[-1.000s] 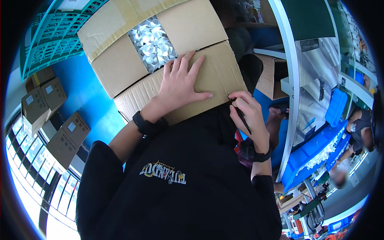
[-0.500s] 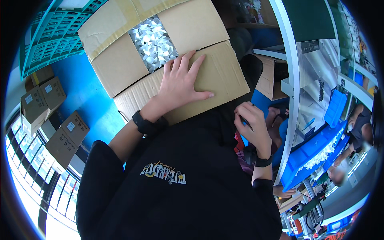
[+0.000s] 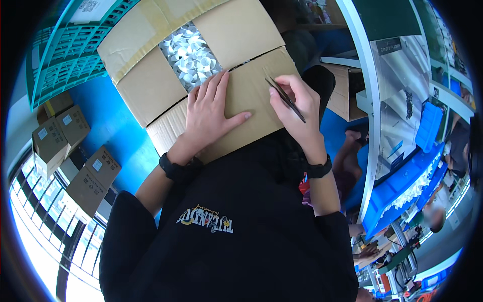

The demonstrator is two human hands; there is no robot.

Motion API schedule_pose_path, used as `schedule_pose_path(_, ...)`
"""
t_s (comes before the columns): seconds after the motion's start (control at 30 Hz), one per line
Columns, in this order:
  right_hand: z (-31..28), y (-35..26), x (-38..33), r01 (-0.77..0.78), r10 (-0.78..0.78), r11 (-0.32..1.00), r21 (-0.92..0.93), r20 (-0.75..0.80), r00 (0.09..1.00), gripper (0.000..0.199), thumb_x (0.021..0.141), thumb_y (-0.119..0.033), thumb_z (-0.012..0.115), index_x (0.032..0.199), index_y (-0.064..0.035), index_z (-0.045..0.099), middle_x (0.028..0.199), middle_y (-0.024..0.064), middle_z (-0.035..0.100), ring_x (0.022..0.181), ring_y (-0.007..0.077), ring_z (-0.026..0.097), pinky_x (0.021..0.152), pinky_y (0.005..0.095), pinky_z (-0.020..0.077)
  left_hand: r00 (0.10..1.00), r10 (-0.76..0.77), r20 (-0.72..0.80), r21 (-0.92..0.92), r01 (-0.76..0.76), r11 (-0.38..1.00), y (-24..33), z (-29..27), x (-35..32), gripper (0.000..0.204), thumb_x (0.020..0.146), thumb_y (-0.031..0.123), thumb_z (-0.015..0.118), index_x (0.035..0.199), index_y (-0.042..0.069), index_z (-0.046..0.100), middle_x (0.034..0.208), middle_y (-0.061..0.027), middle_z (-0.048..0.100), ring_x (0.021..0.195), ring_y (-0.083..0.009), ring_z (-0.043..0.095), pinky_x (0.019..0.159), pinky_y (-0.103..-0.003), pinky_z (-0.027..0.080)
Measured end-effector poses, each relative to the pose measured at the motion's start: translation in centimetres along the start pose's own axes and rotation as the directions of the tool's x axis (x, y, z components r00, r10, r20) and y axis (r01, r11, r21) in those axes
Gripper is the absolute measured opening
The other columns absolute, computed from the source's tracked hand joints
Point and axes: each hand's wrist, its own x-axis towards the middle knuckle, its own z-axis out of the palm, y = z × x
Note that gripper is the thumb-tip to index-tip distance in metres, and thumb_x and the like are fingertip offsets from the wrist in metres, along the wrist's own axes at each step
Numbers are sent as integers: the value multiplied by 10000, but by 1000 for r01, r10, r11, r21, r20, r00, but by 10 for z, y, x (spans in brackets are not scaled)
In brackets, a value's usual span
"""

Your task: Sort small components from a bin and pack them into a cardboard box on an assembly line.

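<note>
A cardboard box (image 3: 241,32) stands in front of me with its flaps partly folded in. Through the gap between the flaps, many small white curled plastic pieces (image 3: 193,56) show. My left hand (image 3: 210,108) lies flat on the near flap (image 3: 259,100), fingers stretched out, fingertips by the edge of the gap. Over the right part of that flap, my right hand (image 3: 301,108) pinches dark tweezers (image 3: 288,99), their narrow end pointing away to the left. A black band circles each wrist.
A green plastic crate (image 3: 68,60) stands at the far left. Closed cartons (image 3: 93,181) sit on the blue floor near a railing. At right, beyond a white frame post (image 3: 371,100), a blue tray (image 3: 402,194) holds white pieces. Other people are at work there.
My right hand has risen from beside my body to above the near flap with the tweezers. My left hand has slid slightly left, its fingers now closer together.
</note>
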Motion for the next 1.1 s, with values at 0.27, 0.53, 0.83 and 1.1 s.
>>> schedule_pose_path(0.27, 21, 6, 6, 154, -151, 984, -86, 35, 988, 131, 733, -7, 686, 795, -14, 571, 704, 116, 576, 615, 284, 567, 552, 374, 431, 998, -40, 54, 22, 39, 999, -4, -9, -6, 955, 771, 626, 619, 1420, -19, 345, 1363, -147, 452, 1237, -288, 443, 1041, -430, 310)
schedule_pose_path(0.53, 23, 7, 8, 183, -177, 978, -99, 60, 982, 112, 754, -23, 670, 787, -16, 563, 705, 115, 569, 646, 300, 568, 577, 382, 425, 997, -47, 62, 22, 45, 999, -3, -8, -5, 958, 770, 638, 613, 1416, -18, 349, 1361, -144, 448, 1225, -288, 446, 1041, -427, 303)
schedule_pose_path(0.83, 18, 2, 13, 208, -194, 973, -100, 134, 972, 122, 767, -38, 662, 785, -17, 543, 705, 124, 551, 643, 317, 554, 568, 393, 417, 996, -52, 68, 19, 51, 999, -3, -7, -6, 961, 767, 644, 613, 1417, -12, 348, 1364, -142, 445, 1229, -284, 441, 1039, -436, 304)
schedule_pose_path(1.1, 9, -1, 23, 210, -165, 967, -146, 269, 949, 111, 787, -45, 642, 826, 13, 557, 722, 137, 546, 625, 295, 539, 563, 356, 399, 999, -39, 25, 20, 38, 999, -2, -3, -6, 935, 761, 660, 604, 1383, -7, 395, 1336, -130, 459, 1193, -283, 457, 1019, -449, 314)
